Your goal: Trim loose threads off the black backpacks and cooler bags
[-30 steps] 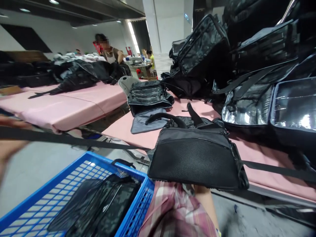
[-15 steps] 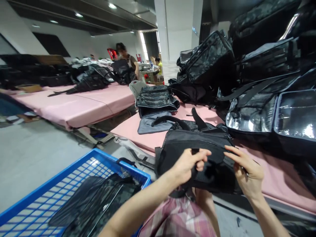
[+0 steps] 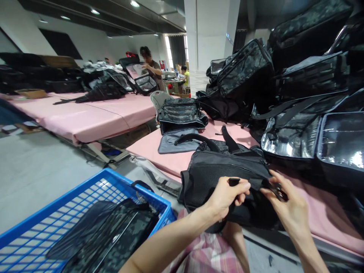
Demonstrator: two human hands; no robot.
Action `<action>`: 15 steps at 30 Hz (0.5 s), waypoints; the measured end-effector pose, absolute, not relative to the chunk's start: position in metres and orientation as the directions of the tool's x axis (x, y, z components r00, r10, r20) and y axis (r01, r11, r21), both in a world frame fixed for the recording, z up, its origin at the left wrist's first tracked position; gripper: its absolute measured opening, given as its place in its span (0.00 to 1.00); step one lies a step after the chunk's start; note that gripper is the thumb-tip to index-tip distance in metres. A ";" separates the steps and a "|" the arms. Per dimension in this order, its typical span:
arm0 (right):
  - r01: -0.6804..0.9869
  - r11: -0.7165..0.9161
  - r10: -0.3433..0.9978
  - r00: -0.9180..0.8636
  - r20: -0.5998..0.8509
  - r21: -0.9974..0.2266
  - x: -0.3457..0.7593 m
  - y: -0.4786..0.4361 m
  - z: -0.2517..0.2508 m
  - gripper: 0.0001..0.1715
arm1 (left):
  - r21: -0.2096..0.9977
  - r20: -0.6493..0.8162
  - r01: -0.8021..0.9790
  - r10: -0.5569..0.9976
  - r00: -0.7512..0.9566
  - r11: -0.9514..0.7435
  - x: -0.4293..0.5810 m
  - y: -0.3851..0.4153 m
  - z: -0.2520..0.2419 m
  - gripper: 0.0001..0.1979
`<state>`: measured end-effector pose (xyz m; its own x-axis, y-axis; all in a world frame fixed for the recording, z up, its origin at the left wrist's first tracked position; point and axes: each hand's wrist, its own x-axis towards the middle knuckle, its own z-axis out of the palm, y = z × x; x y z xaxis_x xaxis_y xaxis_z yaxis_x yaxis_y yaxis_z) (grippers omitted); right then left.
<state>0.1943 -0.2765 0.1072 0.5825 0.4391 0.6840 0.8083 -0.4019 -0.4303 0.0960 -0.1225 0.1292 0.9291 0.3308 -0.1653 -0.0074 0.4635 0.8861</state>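
Observation:
A black bag [image 3: 210,167] with a mesh panel and loose straps lies at the near edge of the pink table, over my lap. Above its front, my left hand [image 3: 231,195] is closed on a black strap [image 3: 234,182], thumb and forefinger pinched together. Facing it from the right, my right hand [image 3: 287,201] holds a small dark tool [image 3: 280,192] in its curled fingers, with the fingertips close to the strap's side of the bag. The exact shape of the tool is hard to make out.
A blue crate [image 3: 85,185] with camouflage bags stands at the lower left. Behind the black bag sits an open camouflage bag [image 3: 180,113]. Silver-lined bags [image 3: 292,136] are piled on the right. A person [image 3: 153,68] handles a bag at the far pink table [image 3: 99,121].
My right hand has turned inward and its thumb and fingers have come nearer my left hand, showing the dark tool. The far person has lifted open a bag.

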 end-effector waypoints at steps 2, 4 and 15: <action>0.742 -0.506 0.390 0.651 0.651 -0.440 0.189 -0.284 0.106 0.29 | 0.889 -0.152 -0.046 0.389 0.909 0.455 0.099 -0.122 0.128 0.16; 0.758 -0.514 0.363 0.617 0.698 -0.402 0.182 -0.289 0.105 0.22 | 0.887 -0.155 -0.054 0.405 0.901 0.458 0.101 -0.123 0.127 0.16; 0.868 -0.473 0.374 0.357 0.856 -0.155 0.175 -0.291 0.106 0.05 | 0.904 -0.153 -0.013 0.353 0.923 0.427 0.104 -0.125 0.123 0.14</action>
